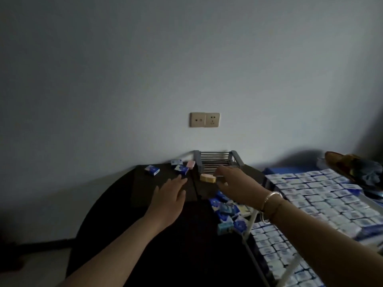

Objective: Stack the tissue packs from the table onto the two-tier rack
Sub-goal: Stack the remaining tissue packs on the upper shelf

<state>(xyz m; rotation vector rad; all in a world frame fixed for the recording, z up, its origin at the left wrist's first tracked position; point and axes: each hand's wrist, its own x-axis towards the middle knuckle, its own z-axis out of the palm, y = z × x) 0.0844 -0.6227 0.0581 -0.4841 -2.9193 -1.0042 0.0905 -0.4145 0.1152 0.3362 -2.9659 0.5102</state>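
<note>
1. Dark, round-edged worktop (116,204) fills the lower middle of the view, set against a pale grey wall (145,69).
2. At the far left of the worktop lies a blue-and-white tissue pack (152,170), alone and flat.
3. Just right of it, near the wall, sit three more packs close together: a small blue pack (176,161), a larger blue pack with a moon print (181,169), and a pink pack (190,164).
4. The left hand (170,195) reaches forward over the worktop, palm down, fingers straight and spread, holding nothing; its fingertips are near the moon-print pack.
5. On the wall above, a beige double power socket (204,120).
6. Against the wall stands a grey slatted metal rack (215,159).
7. In front of the rack, a yellow tissue pack (207,178) is pinched at its right end by the right hand (234,183), whose fingers curl around it.
8. The right wrist wears a thin gold-coloured bangle (269,200).
9. Below that arm, a loose heap of blue, white and teal tissue packs (228,214) rests at the worktop's right edge.
10. Farthest right, a white wire-framed rack (251,222) carries tight rows of white-and-blue tissue packs (315,201) on its upper level, with more rows on the level beneath.
11. Behind it, a blurred dark bundle (352,166); what it is cannot be told.
</note>
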